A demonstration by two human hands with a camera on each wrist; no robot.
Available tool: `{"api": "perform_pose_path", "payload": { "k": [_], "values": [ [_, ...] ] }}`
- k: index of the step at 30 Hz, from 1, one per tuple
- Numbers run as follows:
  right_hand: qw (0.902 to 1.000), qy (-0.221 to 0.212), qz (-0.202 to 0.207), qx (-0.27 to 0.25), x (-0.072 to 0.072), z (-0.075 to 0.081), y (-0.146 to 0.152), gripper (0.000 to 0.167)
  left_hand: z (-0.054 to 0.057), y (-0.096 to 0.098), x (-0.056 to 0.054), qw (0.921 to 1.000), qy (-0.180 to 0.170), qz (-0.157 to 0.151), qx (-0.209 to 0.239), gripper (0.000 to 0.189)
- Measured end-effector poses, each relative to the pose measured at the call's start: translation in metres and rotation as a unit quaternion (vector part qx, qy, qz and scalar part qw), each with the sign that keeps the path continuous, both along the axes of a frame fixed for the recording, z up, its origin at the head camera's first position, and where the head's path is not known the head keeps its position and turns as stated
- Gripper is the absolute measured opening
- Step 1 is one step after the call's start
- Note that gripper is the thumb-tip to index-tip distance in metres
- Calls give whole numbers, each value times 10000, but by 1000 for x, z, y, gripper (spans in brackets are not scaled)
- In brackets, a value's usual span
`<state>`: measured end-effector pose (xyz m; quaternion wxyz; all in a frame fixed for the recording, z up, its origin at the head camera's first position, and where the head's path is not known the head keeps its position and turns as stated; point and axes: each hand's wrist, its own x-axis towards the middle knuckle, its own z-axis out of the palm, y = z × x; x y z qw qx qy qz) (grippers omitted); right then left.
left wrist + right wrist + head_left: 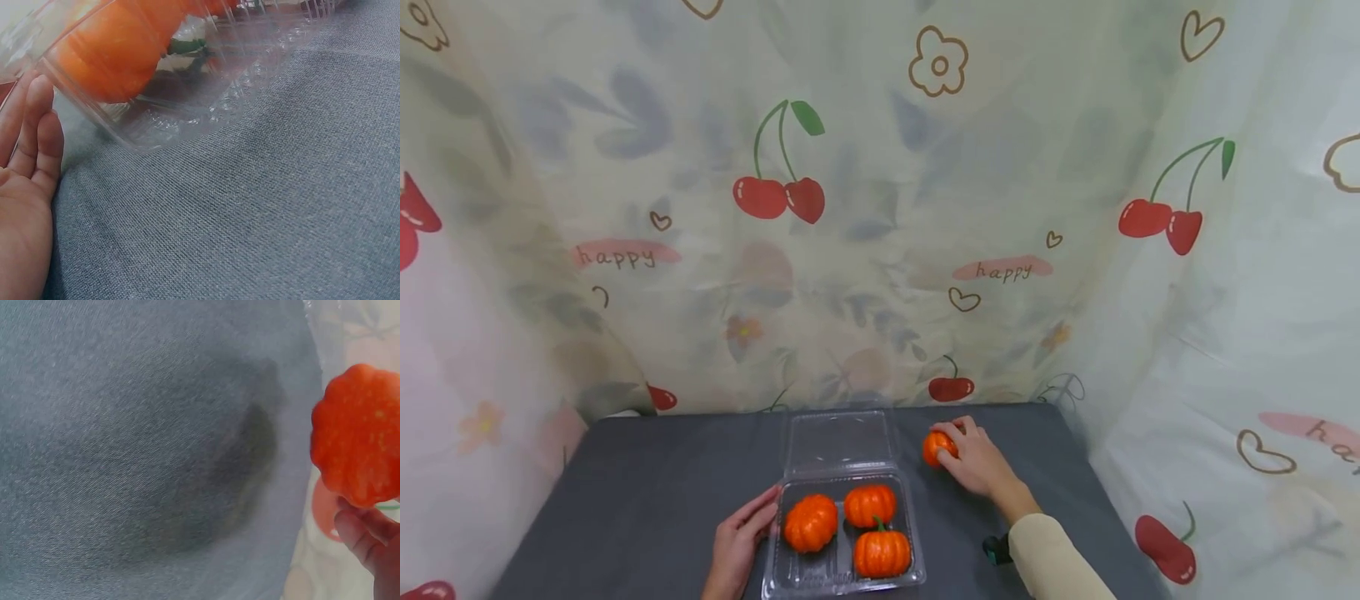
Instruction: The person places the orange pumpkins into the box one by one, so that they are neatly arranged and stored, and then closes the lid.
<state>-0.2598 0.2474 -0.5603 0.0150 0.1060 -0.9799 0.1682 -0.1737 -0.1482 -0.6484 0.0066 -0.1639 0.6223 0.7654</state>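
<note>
A clear plastic clamshell box [797, 577] stands on the table with its hinged lid [838, 438] laid back. Inside sit three small orange pumpkins: one at the left [810, 523], one at the back right [870, 505] and one with a green stem at the front right [882, 555]. My left hand [740, 540] rests its fairly straight fingers against the box's left side. To the right of the lid, my right hand [983, 467] holds another small pumpkin [359, 434] between thumb and fingers, off the table in the right wrist view.
A dark grey cloth [670, 492] covers the table. Pale curtains printed with cherries [778, 197] hang behind it and at both sides. A small black object [996, 550] shows beside the right sleeve [1052, 554].
</note>
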Motion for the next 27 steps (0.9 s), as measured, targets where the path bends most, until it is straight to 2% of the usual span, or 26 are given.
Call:
{"api": "perform_pose_path", "payload": {
  "k": [4, 9, 17, 27],
  "values": [
    [9999, 17, 144, -43, 2, 9, -7, 41, 1, -1, -1, 9999, 34, 82, -93, 55],
    [9996, 57, 272, -84, 5, 14, -13, 43, 1, -1, 0, 9998, 51, 122, -128, 53],
    [9959, 145, 504, -732, 13, 26, -19, 59, -2, 0, 0, 9999, 97, 117, -60, 54],
    [9936, 200, 646, -901, 22, 44, -32, 52, -1, -1, 1, 9998, 201, 72, 30, 52]
  ]
}}
